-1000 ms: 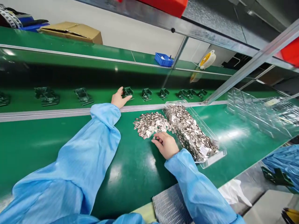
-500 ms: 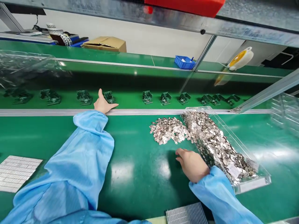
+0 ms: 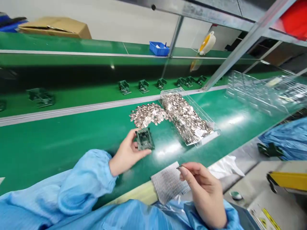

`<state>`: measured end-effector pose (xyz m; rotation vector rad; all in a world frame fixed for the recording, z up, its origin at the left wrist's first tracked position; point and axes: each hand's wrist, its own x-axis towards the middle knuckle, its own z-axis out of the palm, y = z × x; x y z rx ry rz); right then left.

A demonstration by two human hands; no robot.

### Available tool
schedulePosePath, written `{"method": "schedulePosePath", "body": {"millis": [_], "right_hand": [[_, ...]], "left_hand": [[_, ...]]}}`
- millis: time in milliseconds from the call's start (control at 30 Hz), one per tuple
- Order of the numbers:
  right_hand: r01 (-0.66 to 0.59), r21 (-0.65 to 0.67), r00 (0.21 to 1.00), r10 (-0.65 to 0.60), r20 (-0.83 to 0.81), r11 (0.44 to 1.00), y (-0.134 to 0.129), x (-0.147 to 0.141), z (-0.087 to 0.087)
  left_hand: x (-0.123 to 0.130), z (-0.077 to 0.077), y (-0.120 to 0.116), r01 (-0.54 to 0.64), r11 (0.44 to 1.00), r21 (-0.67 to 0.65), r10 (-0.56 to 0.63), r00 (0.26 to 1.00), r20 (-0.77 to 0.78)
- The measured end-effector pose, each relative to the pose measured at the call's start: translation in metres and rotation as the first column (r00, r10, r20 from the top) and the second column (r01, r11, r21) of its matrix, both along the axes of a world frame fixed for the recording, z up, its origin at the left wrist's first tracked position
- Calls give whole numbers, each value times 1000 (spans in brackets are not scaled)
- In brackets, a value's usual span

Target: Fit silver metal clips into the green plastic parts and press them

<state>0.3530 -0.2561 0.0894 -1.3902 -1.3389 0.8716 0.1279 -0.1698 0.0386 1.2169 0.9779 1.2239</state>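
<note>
My left hand [image 3: 128, 151] grips a small green circuit board assembly [image 3: 144, 139] by its edges, thumb below and fingers above, just over the bench. My right hand [image 3: 203, 188] is closed in a pinch, with a small dark piece [image 3: 179, 167] between thumb and fingertip. Under that pinch lies a ridged grey sheet [image 3: 165, 182] with narrow rows, at the bench's front edge. Beyond my left hand spreads a loose pile of small silvery metal pieces [image 3: 146, 115]. It meets a clear plastic tray [image 3: 208, 138] heaped with more such pieces.
Several similar board assemblies [image 3: 143, 86] stand along the green strip behind the metal rail [image 3: 100, 105]. A slanted metal post [image 3: 240, 48] rises at right, near stacked clear trays [image 3: 254, 92]. Another person's blue sleeve [image 3: 287, 137] shows at the right edge.
My left hand has taken a board assembly from the row and brought it toward me. My right hand has moved from beside the metal pile to the ridged sheet. The view has swung right.
</note>
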Motion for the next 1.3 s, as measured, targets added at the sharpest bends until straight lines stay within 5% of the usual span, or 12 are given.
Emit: {"method": "schedulePosePath", "body": {"millis": [167,733,967,1300], "right_hand": [[125,-43,972,-131,-193,991,-22,-16,-35],[174,-5,984,-174,-29,985,-23,-45,-52],[186,27,983,-185,-18,982,-22,-47,-55],[174,-114,953,-196,-229,978,-22,-49,-50]], "left_hand": [[40,1,-54,235,967,-100,-229,971,74],[38,-12,-66,385,921,-56,-386,922,-12],[33,-17,-65,329,944,17,-318,923,-219],[38,-7,-67,263,965,-19,-263,954,-143]]}}
